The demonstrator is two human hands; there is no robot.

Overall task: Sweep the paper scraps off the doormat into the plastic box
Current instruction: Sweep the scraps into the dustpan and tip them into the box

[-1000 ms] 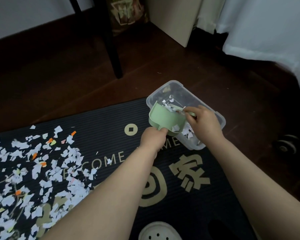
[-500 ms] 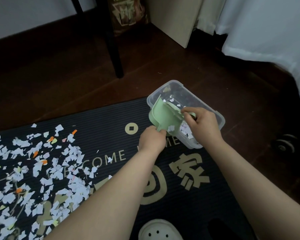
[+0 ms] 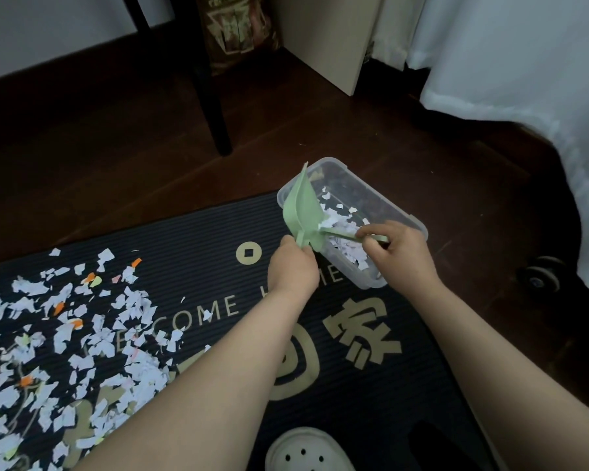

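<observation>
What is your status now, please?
Left hand grips dustpan, tipped over box. Right hand holds green stick over box. Many scraps left on mat. Nothing in the way.

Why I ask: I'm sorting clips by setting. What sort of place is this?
Probably a room in a home: a doormat with welcome lettering lies on a dark wooden floor, white cloth, perhaps bedding or a curtain, hangs at the right, and a white slipper sits nearest the camera.

Plastic box (image 3: 385, 198) sits at doormat (image 3: 218, 253)'s far-right edge, partly off onto floor (image 3: 116, 164), w/ dustpan (image 3: 303, 212) in left hand (image 3: 291, 266) tipped over its left end, brush (image 3: 340, 235) in right hand (image 3: 402, 254) across its middle, paper scraps (image 3: 92, 341) inside & over mat's left, chair leg (image 3: 215, 124) behind.
</observation>
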